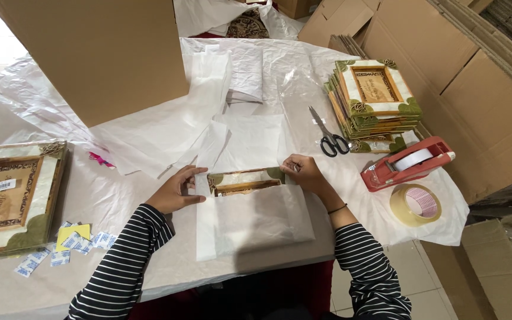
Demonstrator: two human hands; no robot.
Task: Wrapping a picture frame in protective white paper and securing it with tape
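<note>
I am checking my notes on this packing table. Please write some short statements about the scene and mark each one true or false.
1. Both hands, the left hand and the right hand, touch the half-wrapped frame. True.
2. The scissors lie open on the stack of frames. False: they lie shut on the table, left of the stack.
3. The red tape dispenser stands right of the right hand. True.
4. The loose tape roll sits on the person's left. False: it lies on the right, below the dispenser.

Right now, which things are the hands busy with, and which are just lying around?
Busy with: left hand and right hand folding white paper around a picture frame.

Lying around: scissors, tape dispenser, tape roll, frame stack, small packets.
</note>
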